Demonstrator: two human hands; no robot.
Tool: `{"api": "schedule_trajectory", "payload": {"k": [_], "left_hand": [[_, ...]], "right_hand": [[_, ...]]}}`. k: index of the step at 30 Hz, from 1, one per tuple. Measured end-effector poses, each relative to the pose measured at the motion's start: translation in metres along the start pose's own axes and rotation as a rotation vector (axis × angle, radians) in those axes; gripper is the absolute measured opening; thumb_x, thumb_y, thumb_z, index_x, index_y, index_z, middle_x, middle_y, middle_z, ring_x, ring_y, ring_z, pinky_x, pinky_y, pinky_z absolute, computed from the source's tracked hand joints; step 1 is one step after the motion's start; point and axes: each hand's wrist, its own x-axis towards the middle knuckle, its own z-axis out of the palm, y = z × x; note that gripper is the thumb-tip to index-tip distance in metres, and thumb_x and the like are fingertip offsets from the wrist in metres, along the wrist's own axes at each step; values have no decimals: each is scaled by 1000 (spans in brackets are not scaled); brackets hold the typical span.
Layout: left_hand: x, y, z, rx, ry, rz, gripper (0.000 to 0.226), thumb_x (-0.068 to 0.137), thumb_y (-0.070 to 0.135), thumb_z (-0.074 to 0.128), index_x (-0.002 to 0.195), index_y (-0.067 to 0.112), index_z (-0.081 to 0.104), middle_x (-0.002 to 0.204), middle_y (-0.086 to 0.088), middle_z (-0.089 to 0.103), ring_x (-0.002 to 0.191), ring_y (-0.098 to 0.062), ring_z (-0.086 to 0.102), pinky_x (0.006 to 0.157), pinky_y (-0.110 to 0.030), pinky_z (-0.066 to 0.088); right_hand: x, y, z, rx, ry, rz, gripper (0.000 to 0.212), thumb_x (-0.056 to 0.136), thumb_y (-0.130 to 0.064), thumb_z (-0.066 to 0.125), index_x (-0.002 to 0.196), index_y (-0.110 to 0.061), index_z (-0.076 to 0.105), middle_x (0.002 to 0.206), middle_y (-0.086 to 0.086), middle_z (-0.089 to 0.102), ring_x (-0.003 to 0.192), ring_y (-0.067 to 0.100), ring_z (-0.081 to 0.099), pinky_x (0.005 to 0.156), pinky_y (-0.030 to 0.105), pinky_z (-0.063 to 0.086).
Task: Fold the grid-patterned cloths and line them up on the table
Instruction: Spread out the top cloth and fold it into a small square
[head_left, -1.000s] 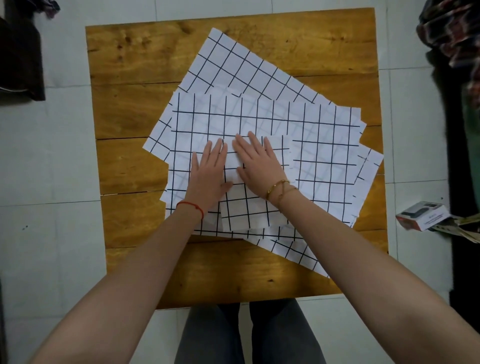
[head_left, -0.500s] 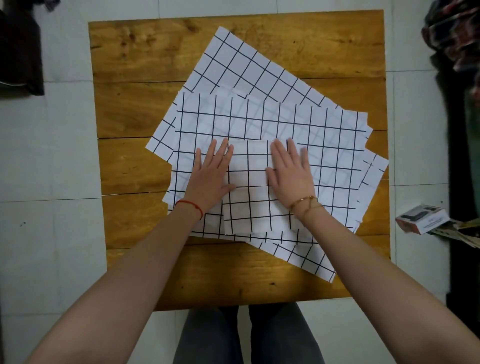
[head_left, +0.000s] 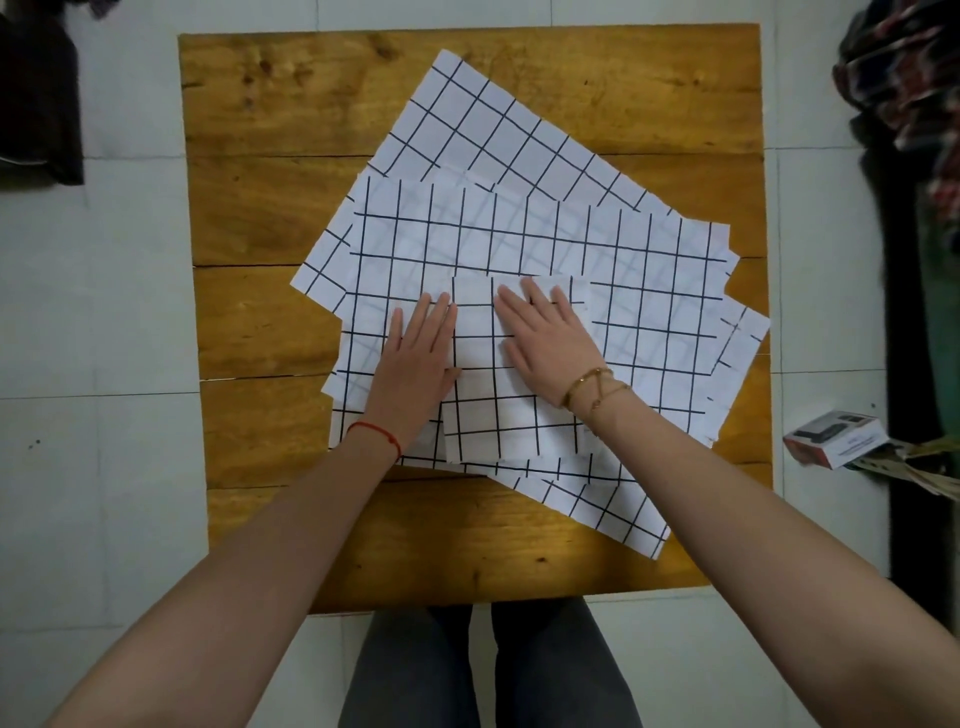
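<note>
A folded white cloth with black grid lines (head_left: 498, 421) lies on top of several unfolded grid cloths spread over the wooden table (head_left: 291, 208). The top unfolded cloth (head_left: 644, 291) lies square to me; another (head_left: 483, 130) sticks out tilted toward the far side, and a third (head_left: 608, 514) shows at the near right. My left hand (head_left: 421, 364) lies flat with straight fingers along the folded cloth's left edge. My right hand (head_left: 550, 343) presses flat on the folded cloth's upper right part.
The table's left side and near strip show bare wood. On the tiled floor at right lies a small box (head_left: 836, 439) beside dark furniture and clothing (head_left: 909, 78). A dark object (head_left: 39, 104) stands at the far left. My legs are under the near edge.
My right hand slid right across the folded cloth and has now come back left toward its middle. My left hand has stayed flat at the left edge.
</note>
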Motion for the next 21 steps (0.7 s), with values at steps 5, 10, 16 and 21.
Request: {"api": "schedule_trajectory", "payload": {"k": [5,10,16,21], "left_hand": [[-30,-1,12,91,35,113,62,100,30,36,152,4,15,160,-14,15,148,-30,13,117,-50,21],[-74,3,28,69,7,212,58,101,32,9,153,7,10,161,-12,8,149,-29,5,118,-49,20],[-117,8,38,20,-63,258,62,101,38,31,153,9,14,162,-9,7,149,-27,3,121,-48,13],[-129,8,41,-23,-33,268,59,99,38,39,150,11,27,159,-9,22,147,-28,18,120,-46,16]], "right_hand": [[1,-11,1,15,-14,79,54,102,-31,23,152,-13,14,160,-1,11,148,25,2,120,45,1],[2,-14,-1,26,-54,101,54,102,-28,24,152,-15,10,160,-3,7,148,25,-1,120,45,0],[2,-17,5,28,-59,123,55,101,-26,24,153,-16,7,161,-3,2,148,25,-2,120,46,0],[2,-17,6,55,-41,128,55,101,-26,25,153,-16,8,161,-3,3,148,26,-2,120,46,-1]]}}
